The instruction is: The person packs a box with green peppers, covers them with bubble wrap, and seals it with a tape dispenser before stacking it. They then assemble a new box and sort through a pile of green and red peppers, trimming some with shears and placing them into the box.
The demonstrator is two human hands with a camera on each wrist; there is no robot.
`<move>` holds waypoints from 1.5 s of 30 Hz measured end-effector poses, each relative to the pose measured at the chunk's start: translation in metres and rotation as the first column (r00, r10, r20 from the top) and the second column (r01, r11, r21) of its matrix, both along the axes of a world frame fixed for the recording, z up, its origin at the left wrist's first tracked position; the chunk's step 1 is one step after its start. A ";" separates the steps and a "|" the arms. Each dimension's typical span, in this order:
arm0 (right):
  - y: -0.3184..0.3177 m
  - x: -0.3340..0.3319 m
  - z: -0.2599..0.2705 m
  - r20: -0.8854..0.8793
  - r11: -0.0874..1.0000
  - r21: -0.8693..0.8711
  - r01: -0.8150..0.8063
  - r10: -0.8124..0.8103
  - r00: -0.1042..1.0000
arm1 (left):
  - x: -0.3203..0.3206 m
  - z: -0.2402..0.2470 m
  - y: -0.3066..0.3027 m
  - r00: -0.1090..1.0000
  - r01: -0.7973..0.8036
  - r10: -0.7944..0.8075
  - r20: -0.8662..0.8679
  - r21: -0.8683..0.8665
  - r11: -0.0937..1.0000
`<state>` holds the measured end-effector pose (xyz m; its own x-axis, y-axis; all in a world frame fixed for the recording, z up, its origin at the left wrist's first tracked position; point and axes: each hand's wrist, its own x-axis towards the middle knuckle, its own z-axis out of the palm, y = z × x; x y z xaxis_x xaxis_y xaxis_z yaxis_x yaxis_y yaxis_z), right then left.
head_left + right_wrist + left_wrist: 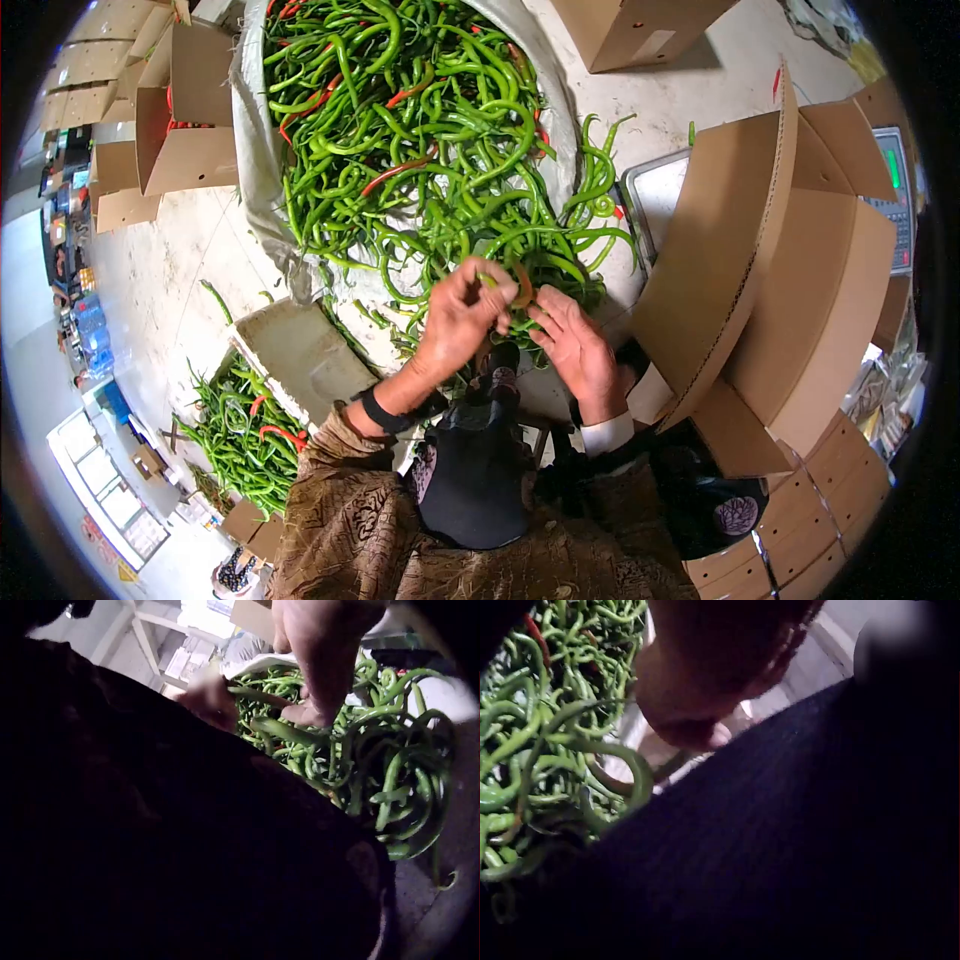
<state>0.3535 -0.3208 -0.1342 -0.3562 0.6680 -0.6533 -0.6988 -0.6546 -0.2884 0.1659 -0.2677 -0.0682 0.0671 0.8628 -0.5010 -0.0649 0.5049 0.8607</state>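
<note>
Loose green peppers (400, 150) mixed with some red ones fill a large white sack (262, 215) and spill from its near edge. Over that edge, the left hand (455, 325) has curled fingers and pinches a reddish-green pepper (523, 286). Beside it the right hand (580, 355) holds the same pepper at its fingertips. In the right wrist view, a pepper (259, 696) stretches between the blurred left hand (214, 703) and the right hand (326, 667). The left wrist view has the left hand (705, 667) dark against the light, its fingertips partly hidden by a dark sleeve.
An open cardboard box (745, 270) stands at the right, beside a scale with a lit display (892, 168). At the left are a white foam box (300, 350), another pile of peppers (235, 430) and more cartons (200, 160). A further carton (640, 30) stands at the top.
</note>
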 end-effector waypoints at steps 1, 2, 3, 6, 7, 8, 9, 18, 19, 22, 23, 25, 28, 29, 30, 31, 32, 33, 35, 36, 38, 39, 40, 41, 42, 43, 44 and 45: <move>0.002 0.000 0.000 0.001 1.000 0.000 -0.003 0.003 1.000 | 0.001 -0.005 -0.012 0.999 -0.005 0.006 0.038 -0.031 1.000; 0.003 0.001 -0.001 -0.018 0.999 -0.041 -0.007 0.006 1.000 | 0.002 -0.009 -0.021 0.997 0.017 -0.018 0.074 0.011 1.000; 0.004 0.001 -0.001 -0.039 0.997 -0.082 -0.012 0.009 0.999 | 0.002 -0.011 -0.028 0.989 0.050 -0.052 0.142 0.018 0.999; 0.005 -0.007 0.007 -0.061 0.980 -0.199 -0.029 0.017 0.998 | -0.003 -0.004 -0.039 0.925 0.287 -0.291 0.243 0.052 0.957; 0.006 -0.010 0.010 -0.052 0.963 -0.269 -0.029 0.015 0.999 | -0.009 -0.002 -0.036 0.860 0.444 -0.463 0.215 0.134 0.886; 0.003 -0.008 0.005 -0.052 0.962 -0.270 -0.034 0.021 0.998 | -0.017 -0.006 -0.030 0.862 0.439 -0.458 0.216 0.133 0.889; -0.003 -0.002 -0.004 -0.040 0.974 -0.223 0.027 -0.037 0.999 | -0.029 -0.016 -0.018 0.864 0.442 -0.483 0.141 0.247 0.862; 0.014 0.005 0.015 0.321 0.983 -0.147 0.107 -0.055 0.945 | -0.153 -0.165 0.087 -0.017 0.485 0.151 -0.988 0.124 0.866; 0.010 0.008 0.009 0.285 0.992 -0.097 0.077 -0.046 0.957 | -0.149 -0.161 0.087 0.031 0.475 0.149 -0.988 0.146 0.868; 0.012 -0.001 0.011 0.254 0.992 -0.104 0.068 -0.040 0.966 | -0.114 -0.123 0.067 0.277 0.442 0.124 -0.953 0.241 0.864; 0.013 -0.001 0.009 0.198 0.996 -0.080 0.044 -0.027 0.980 | -0.099 -0.105 0.057 0.441 0.375 0.082 -0.894 0.267 0.888; 0.017 -0.007 0.014 0.232 0.997 -0.074 0.011 0.007 0.973 | -0.069 -0.078 0.027 0.742 0.197 -0.032 -0.670 0.172 0.965; 0.012 -0.013 0.008 0.220 0.997 -0.071 0.006 0.010 0.975 | -0.030 -0.063 -0.020 0.895 0.198 -0.074 -0.440 0.241 0.950; 0.010 -0.016 0.007 0.206 0.998 -0.054 -0.027 0.038 0.978 | -0.014 -0.061 -0.037 0.899 0.248 -0.124 -0.420 0.257 0.934; 0.007 -0.018 0.005 0.192 0.997 -0.039 -0.061 0.068 0.979 | -0.004 -0.060 -0.049 0.900 0.297 -0.173 -0.400 0.273 0.915; 0.001 -0.017 -0.001 0.253 0.990 0.010 -0.140 0.133 0.958 | -0.001 -0.058 -0.051 0.907 0.343 -0.246 -0.341 0.260 0.903; -0.003 -0.014 -0.006 0.256 0.990 0.004 -0.142 0.136 0.957 | 0.001 -0.056 -0.054 0.906 0.389 -0.318 -0.279 0.252 0.886; -0.006 -0.011 -0.009 0.361 0.995 -0.038 -0.093 0.101 0.927 | 0.000 -0.065 -0.055 0.932 0.319 -0.237 -0.273 0.313 0.895; 0.000 -0.011 0.005 0.455 0.995 -0.102 0.009 0.039 0.890 | -0.010 -0.086 -0.045 0.895 0.190 -0.083 -0.439 0.208 0.960; 0.002 -0.012 0.009 0.451 0.995 -0.101 0.005 0.042 0.892 | -0.016 -0.094 -0.034 0.814 0.149 -0.041 -0.580 0.141 0.979; 0.006 -0.009 0.012 0.502 0.993 -0.046 -0.111 0.119 0.857 | -0.019 -0.131 -0.017 0.639 0.083 0.226 -0.735 0.359 0.930; 0.005 -0.007 0.008 0.475 0.992 -0.027 -0.120 0.118 0.872 | -0.017 -0.144 -0.009 0.616 0.059 0.338 -0.711 0.470 0.881; 0.004 -0.008 0.007 0.469 0.991 -0.015 -0.132 0.124 0.875 | -0.020 -0.158 -0.005 0.655 0.098 0.174 -0.735 0.311 0.946; 0.004 -0.010 0.007 0.484 0.993 -0.011 -0.120 0.110 0.868 | -0.016 -0.150 0.002 0.660 0.081 0.203 -0.723 0.337 0.938; 0.005 -0.011 0.007 0.499 0.994 -0.009 -0.105 0.095 0.861 | -0.009 -0.140 0.005 0.666 0.066 0.228 -0.711 0.361 0.930; 0.008 -0.010 0.011 0.526 0.992 -0.009 -0.125 0.111 0.843 | -0.004 -0.127 0.006 0.747 0.053 0.236 -0.621 0.410 0.911; 0.013 -0.012 0.018 0.520 0.992 -0.003 -0.130 0.112 0.847 | 0.000 -0.106 0.005 0.860 0.047 0.146 -0.490 0.360 0.932; 0.017 -0.013 0.027 0.589 0.979 0.049 -0.199 0.132 0.797 | 0.005 -0.082 0.003 0.861 0.165 0.021 -0.508 0.318 0.934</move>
<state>0.3400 -0.3034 -0.1075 -0.0440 0.7086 -0.7043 -0.2625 -0.6884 -0.6762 0.1705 -0.2648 -0.1498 -0.0413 0.9862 -0.1603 0.4413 0.1620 0.8826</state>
